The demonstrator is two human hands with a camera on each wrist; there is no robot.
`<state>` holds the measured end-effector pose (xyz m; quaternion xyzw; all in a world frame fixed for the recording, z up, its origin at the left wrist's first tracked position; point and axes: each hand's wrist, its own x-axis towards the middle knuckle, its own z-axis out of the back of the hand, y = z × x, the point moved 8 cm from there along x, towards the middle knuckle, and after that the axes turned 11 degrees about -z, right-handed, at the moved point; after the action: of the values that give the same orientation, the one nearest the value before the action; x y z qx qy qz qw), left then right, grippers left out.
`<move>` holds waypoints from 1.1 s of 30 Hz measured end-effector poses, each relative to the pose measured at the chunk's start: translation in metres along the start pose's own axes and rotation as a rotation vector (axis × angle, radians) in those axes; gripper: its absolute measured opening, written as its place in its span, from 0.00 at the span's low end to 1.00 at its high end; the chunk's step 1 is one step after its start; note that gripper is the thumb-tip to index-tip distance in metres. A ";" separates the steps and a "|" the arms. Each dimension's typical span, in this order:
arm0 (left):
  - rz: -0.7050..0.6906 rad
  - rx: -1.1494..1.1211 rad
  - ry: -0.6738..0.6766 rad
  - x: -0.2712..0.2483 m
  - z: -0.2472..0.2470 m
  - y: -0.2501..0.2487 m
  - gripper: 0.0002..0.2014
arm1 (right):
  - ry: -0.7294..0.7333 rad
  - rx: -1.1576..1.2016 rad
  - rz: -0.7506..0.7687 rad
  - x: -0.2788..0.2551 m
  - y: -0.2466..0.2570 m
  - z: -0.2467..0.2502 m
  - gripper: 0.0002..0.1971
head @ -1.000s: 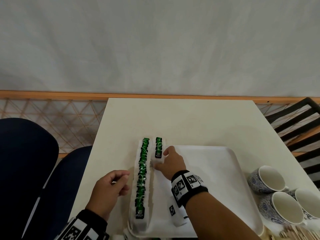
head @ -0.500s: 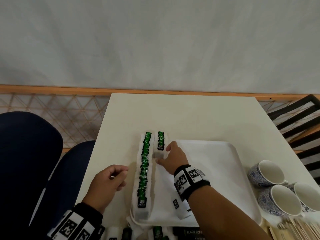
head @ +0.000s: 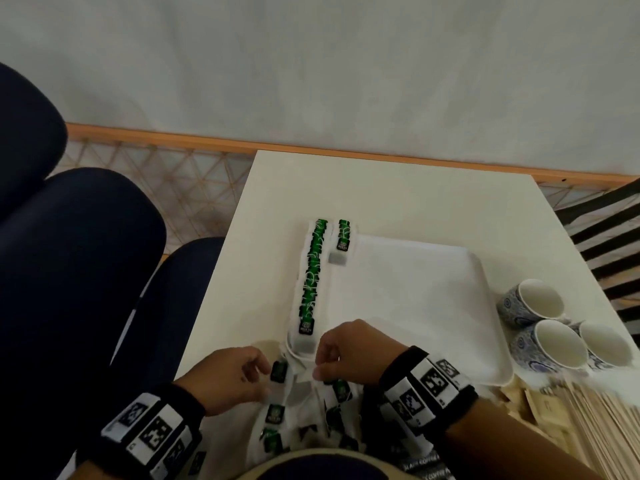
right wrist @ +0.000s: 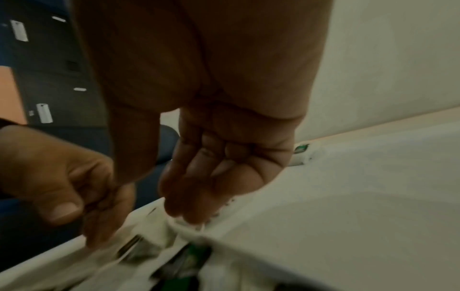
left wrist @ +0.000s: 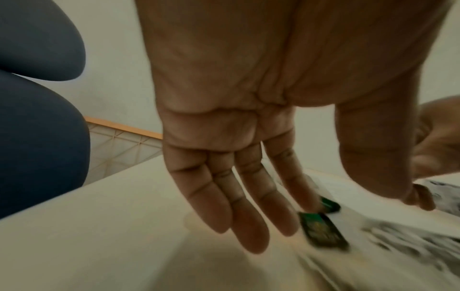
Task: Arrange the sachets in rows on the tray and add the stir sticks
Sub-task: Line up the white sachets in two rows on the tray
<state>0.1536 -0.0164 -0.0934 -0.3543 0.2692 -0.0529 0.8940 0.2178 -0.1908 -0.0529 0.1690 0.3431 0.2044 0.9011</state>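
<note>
A white tray (head: 450, 341) is set on the white tabletop (head: 398, 195). Along the tray's left edge, a long row of sachets (head: 311, 282) is laid out, overlapped like shingles; each sachet is white with a green and black printed label. A second, short row (head: 341, 242) is begun just beside it at the far end. A loose pile of sachets (head: 304, 420) of the same kind lies on the tabletop at the tray's near edge.

The left hand (head: 228, 379) is held over the left side of the pile. In the left wrist view its fingers (left wrist: 248, 216) are seen extended and close together, with the forefinger tip touching a green-labelled sachet (left wrist: 323, 230); nothing is gripped.

The right hand (head: 349, 351) is held at the tray's near left corner. Its fingers (right wrist: 196, 189) are curled downward and bunched, the tips resting on white sachet material at the tray rim. Whether a sachet is pinched cannot be told, as the view is blurred.

Wooden stir sticks (head: 595, 427) are stacked at the right, near three blue-patterned cups (head: 550, 341).
</note>
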 end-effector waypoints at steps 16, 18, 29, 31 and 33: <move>0.113 0.176 -0.173 0.004 -0.023 -0.006 0.15 | -0.028 -0.267 -0.102 -0.022 -0.019 -0.051 0.17; 0.086 0.117 -0.196 0.003 -0.019 -0.007 0.13 | -0.010 -0.284 -0.094 -0.023 -0.018 -0.053 0.16; -0.194 -0.150 -0.302 -0.009 0.005 -0.036 0.06 | -0.135 0.122 0.062 -0.025 0.005 -0.016 0.24; -0.230 -0.171 -0.304 -0.008 0.005 -0.047 0.07 | -0.156 0.197 0.096 -0.023 0.015 -0.014 0.23; -0.257 -0.210 -0.329 -0.008 0.008 -0.055 0.09 | -0.210 0.203 0.127 -0.021 0.024 -0.010 0.14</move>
<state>0.1563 -0.0503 -0.0491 -0.4805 0.0766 -0.0795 0.8700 0.1905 -0.1790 -0.0373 0.3012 0.2546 0.2064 0.8955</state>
